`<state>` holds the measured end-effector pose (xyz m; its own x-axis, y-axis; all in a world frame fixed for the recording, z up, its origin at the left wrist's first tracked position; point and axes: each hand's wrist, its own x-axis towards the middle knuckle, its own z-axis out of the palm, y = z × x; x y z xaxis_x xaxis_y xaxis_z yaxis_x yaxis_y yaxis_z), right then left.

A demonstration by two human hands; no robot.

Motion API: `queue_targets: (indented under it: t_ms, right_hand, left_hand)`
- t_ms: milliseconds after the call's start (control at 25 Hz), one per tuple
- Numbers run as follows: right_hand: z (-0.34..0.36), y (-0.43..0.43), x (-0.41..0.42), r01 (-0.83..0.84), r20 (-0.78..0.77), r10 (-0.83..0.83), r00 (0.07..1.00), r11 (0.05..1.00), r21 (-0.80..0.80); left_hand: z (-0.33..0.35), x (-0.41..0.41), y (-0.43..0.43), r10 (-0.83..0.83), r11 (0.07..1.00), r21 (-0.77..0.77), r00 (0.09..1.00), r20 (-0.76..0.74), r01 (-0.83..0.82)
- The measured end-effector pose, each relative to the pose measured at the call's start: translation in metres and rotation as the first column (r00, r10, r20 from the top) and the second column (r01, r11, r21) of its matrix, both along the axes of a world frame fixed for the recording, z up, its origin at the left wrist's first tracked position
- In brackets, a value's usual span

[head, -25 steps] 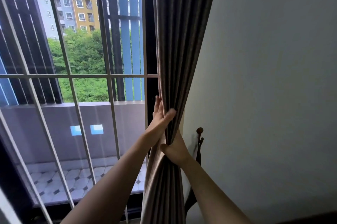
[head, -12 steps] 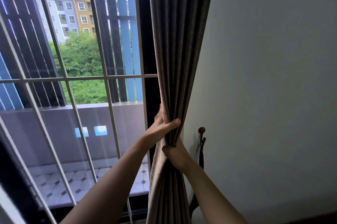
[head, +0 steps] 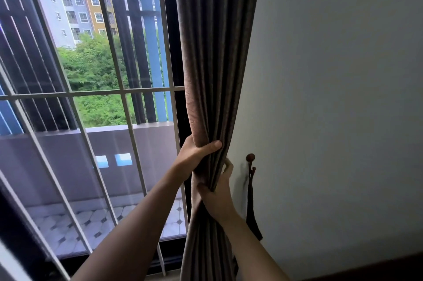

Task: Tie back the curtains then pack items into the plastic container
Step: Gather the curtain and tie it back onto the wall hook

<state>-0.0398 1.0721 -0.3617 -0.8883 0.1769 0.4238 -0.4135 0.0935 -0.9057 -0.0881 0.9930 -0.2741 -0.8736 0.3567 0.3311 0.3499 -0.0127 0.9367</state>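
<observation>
A brown-grey curtain (head: 215, 56) hangs gathered into a narrow bundle at the right edge of the window. My left hand (head: 194, 157) wraps the bundle from the left, thumb across its front. Just below it, my right hand (head: 217, 198) grips the folds from the right side. A dark wooden hook (head: 250, 157) is fixed to the wall right of the curtain, with a dark tieback cord and tassel (head: 253, 209) hanging from it. The plastic container is not in view.
The grey wall (head: 332, 97) fills the right half. White window bars (head: 128, 93) cross the glass on the left, with a tiled balcony beyond. A dark edge (head: 377, 269) runs across the bottom right corner.
Both hands have closed tighter around the curtain, bunching the folds into a narrower bundle. My left thumb has curled across the front.
</observation>
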Motion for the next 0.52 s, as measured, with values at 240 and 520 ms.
queue_targets:
  t_ms: [240, 520]
  right_hand:
    - [0.011, 0.0, 0.012, 0.264, -0.003, -0.308, 0.951, 0.812, 0.521]
    - [-0.006, -0.002, 0.015, 0.304, -0.064, -0.312, 0.948, 0.821, 0.483]
  left_hand:
    - [0.003, 0.009, 0.005, 0.164, 0.975, 0.152, 0.986, -0.005, -0.161]
    - [0.004, 0.012, 0.006, 0.143, 0.971, 0.18, 0.986, 0.085, -0.156]
